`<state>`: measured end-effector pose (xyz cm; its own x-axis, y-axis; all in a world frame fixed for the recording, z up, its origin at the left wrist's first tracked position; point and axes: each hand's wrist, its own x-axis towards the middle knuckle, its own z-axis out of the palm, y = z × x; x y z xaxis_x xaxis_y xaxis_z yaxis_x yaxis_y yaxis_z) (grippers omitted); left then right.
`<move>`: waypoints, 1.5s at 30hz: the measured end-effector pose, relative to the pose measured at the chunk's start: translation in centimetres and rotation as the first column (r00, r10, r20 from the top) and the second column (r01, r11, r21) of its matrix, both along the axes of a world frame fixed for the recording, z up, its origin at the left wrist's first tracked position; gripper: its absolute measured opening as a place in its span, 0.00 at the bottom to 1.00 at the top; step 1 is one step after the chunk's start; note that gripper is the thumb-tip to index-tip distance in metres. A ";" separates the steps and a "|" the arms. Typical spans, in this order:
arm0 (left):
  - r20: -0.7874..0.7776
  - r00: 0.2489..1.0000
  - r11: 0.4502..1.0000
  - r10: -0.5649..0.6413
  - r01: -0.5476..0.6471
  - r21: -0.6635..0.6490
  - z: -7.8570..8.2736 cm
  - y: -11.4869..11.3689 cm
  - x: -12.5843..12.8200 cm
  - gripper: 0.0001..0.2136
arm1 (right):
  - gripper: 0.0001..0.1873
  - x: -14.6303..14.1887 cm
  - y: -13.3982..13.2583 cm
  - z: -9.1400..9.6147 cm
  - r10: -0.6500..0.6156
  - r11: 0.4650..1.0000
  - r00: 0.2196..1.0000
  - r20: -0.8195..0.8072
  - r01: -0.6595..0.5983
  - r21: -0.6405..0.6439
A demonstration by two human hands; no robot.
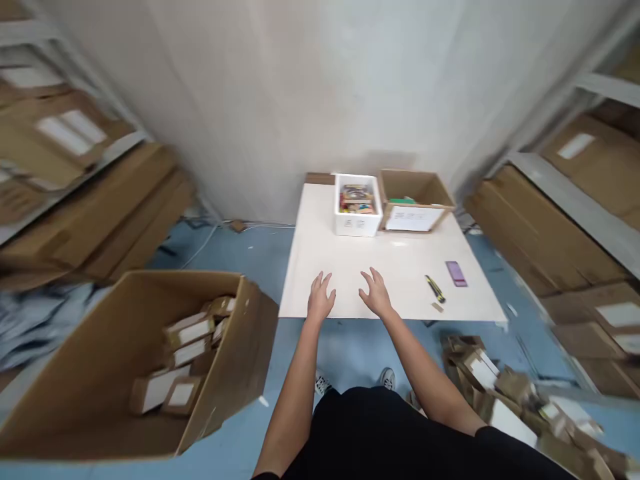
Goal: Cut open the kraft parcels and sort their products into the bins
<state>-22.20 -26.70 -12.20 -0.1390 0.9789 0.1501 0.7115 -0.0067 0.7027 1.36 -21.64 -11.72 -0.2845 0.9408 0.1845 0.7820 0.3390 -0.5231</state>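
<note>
My left hand and my right hand hover side by side over the near edge of a white table, fingers spread, holding nothing. At the table's far side stand a white bin filled with colourful items and an open cardboard box with a white label. To the right of my right hand lie a yellow-and-black utility knife and a purple phone.
A large open carton holding several small labelled boxes sits on the blue floor at the left. A heap of small boxes lies at the right. Shelves with big cartons flank both sides.
</note>
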 end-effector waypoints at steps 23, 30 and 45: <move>-0.002 0.492 0.473 0.871 -0.839 -0.267 -3.3 -25.8 -32.4 0.26 | 0.35 -48.8 -7.7 -3.2 0.871 0.488 0.491 0.005 -0.864 -0.125; -0.066 0.442 0.389 0.895 -0.844 -0.369 -4.5 -25.6 -37.5 0.27 | 0.36 -56.2 -6.8 -6.2 0.919 0.376 0.392 -0.035 -0.901 -0.216; 0.004 0.215 0.192 0.977 -0.865 -0.463 -10.9 -37.1 -40.1 0.27 | 0.37 -65.0 -15.8 -8.8 0.977 0.213 0.199 0.074 -0.909 -0.359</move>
<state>-62.26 -63.77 -23.12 -0.9449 0.0667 -0.3204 -0.1594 0.7610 0.6288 -63.68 -37.43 -20.48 -0.9792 -0.0772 -0.1875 0.0396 0.8341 -0.5501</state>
